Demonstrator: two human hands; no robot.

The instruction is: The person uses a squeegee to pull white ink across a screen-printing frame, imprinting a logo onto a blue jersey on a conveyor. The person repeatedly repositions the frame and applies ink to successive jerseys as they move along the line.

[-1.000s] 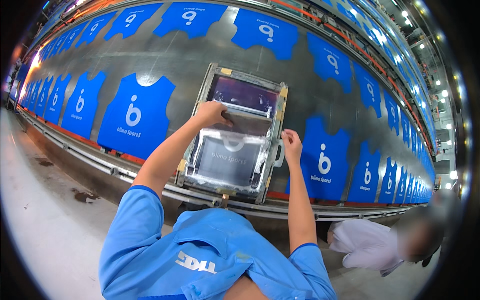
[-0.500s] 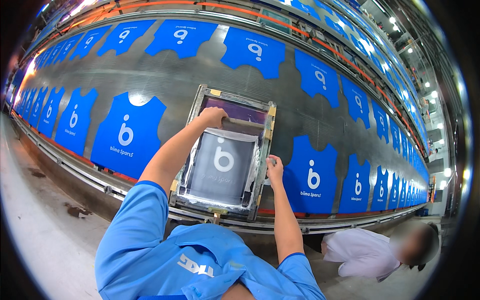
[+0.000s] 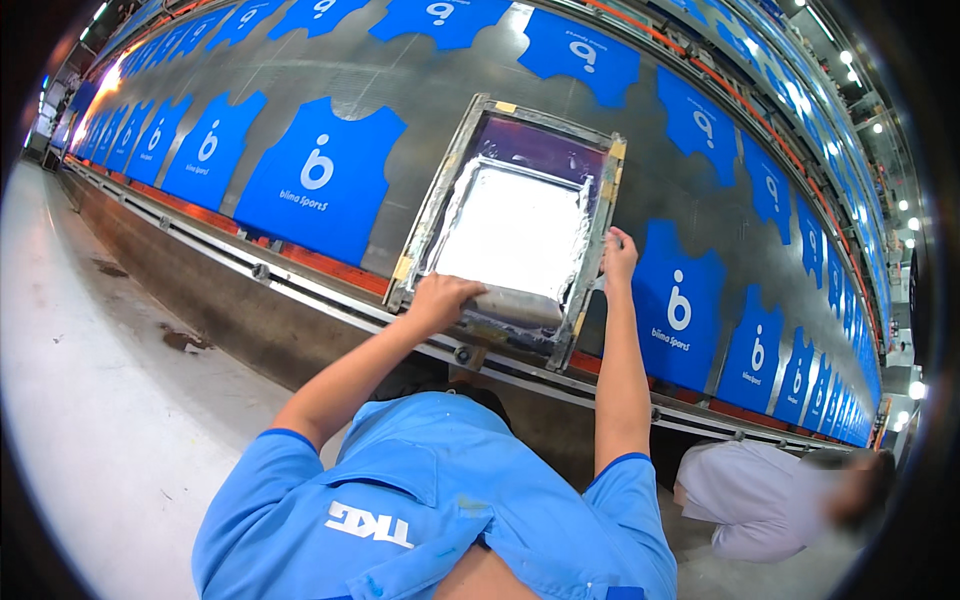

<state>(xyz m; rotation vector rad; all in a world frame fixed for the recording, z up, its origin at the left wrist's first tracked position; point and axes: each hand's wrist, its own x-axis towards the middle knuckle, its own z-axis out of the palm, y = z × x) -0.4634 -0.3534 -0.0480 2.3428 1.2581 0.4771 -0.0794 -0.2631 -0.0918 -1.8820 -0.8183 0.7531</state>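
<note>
A screen-printing frame [image 3: 606, 185] lies on the long grey table, right in front of me. Its mesh [image 3: 515, 220] is bright white with glare, and a purple strip shows at the far end. My left hand [image 3: 443, 300] is closed around the left end of a squeegee [image 3: 522, 306], which stretches across the near end of the mesh. At the frame's right rail, my right hand [image 3: 619, 258] grips the edge with bent fingers. Blue vest-shaped fabric pieces with white prints flank the frame, one on the left [image 3: 350, 205] and one on the right [image 3: 655, 290].
The grey table [image 3: 410, 120] carries rows of printed blue pieces along its near and far sides. A metal rail [image 3: 300, 277] runs along its near edge. At the lower right, a person in a pale top [image 3: 745, 495] is close by. Another table of blue pieces stands beyond.
My left hand has drawn the squeegee from the far end of the mesh to the near end. The mesh looked grey with the print showing; now it is glaring white. The view has shifted.
</note>
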